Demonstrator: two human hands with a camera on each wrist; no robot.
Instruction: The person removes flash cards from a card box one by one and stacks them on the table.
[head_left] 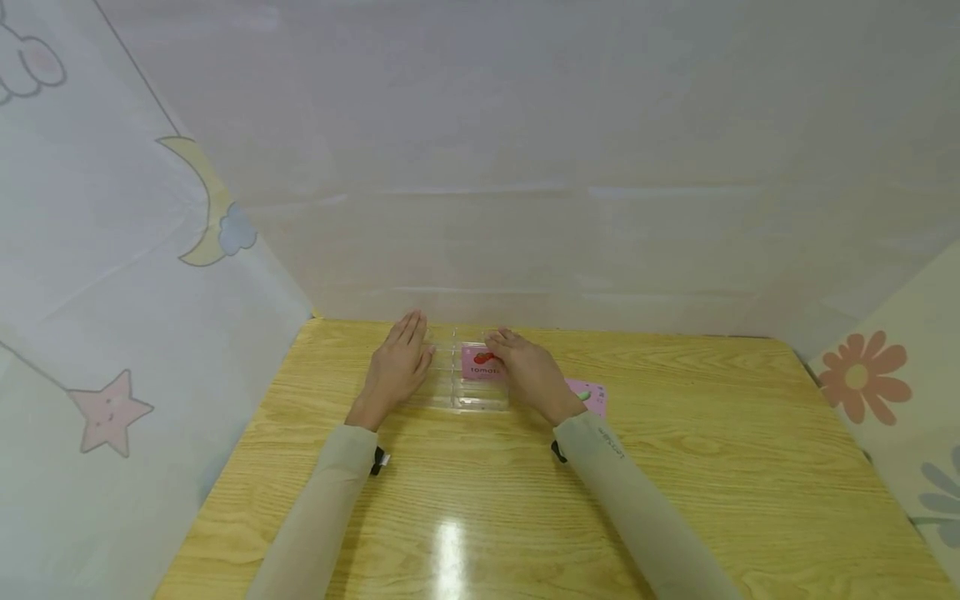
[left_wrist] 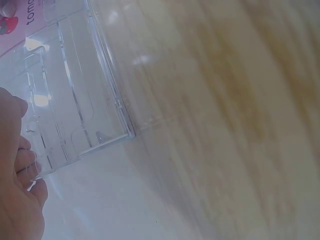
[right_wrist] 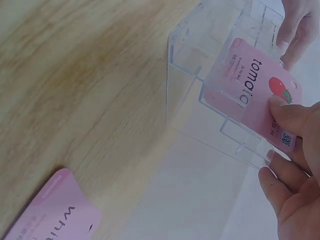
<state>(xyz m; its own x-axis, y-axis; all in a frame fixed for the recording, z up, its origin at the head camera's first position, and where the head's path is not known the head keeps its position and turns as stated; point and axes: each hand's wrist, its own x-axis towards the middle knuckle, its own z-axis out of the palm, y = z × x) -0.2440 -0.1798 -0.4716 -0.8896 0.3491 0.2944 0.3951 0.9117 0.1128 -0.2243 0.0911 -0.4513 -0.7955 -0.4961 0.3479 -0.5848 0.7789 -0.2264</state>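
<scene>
A clear plastic holder [head_left: 481,402] with stepped compartments stands near the back of the table. The left hand [head_left: 396,365] grips its left side, and in the left wrist view its fingertips [left_wrist: 26,161] curl at the holder's edge. A pink flashcard [right_wrist: 235,75] printed "tomato" with a red tomato picture sits partly inside one of the holder's right compartments. With its thumb on the card's front and its fingers behind, the right hand [head_left: 536,375] pinches that card by its upper part. The other fingers lie near the holder's side in the right wrist view.
Another pink flashcard [right_wrist: 57,212], its print partly cut off as "whi", lies on the table right of the holder, partly behind the right wrist in the head view. The wooden table [head_left: 697,450] meets a pale sheet wall [head_left: 525,208] just behind the holder.
</scene>
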